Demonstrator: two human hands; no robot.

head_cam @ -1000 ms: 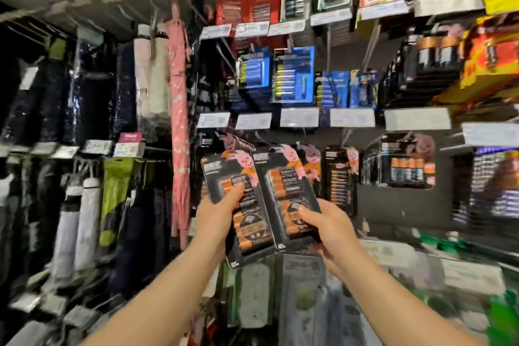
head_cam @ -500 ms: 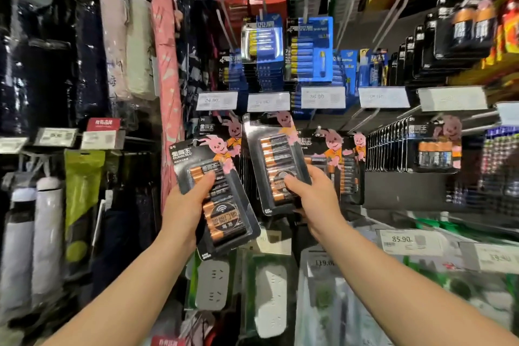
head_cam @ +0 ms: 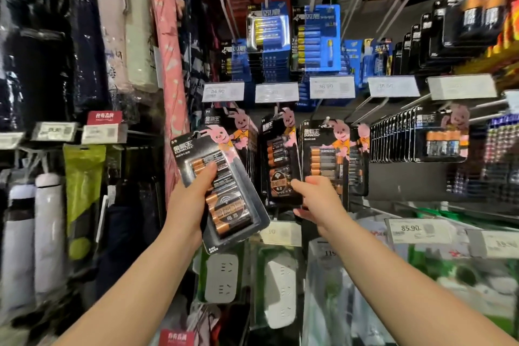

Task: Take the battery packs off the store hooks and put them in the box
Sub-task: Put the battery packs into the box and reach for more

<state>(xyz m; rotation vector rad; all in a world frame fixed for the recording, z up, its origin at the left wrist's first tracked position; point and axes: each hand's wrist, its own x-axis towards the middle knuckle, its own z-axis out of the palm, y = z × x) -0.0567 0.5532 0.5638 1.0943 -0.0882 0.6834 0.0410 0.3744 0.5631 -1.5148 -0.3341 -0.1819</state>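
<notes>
My left hand grips a black battery pack with a pink rabbit on its card, tilted and held free in front of the display. My right hand pinches the lower right corner of a second black battery pack, which stands upright with its top at a store hook. I cannot tell whether it hangs on the hook. More packs of the same kind hang just to the right. No box is in view.
A row of black battery packs hangs at the right, with blue battery packs above. Price tags front the hooks. Wrapped umbrellas hang at the left. White power strips hang below my hands.
My right hand has carried its pack up and away from me to the hook row. My left hand has kept its pack tilted and risen slightly. The view has moved closer to the display.
</notes>
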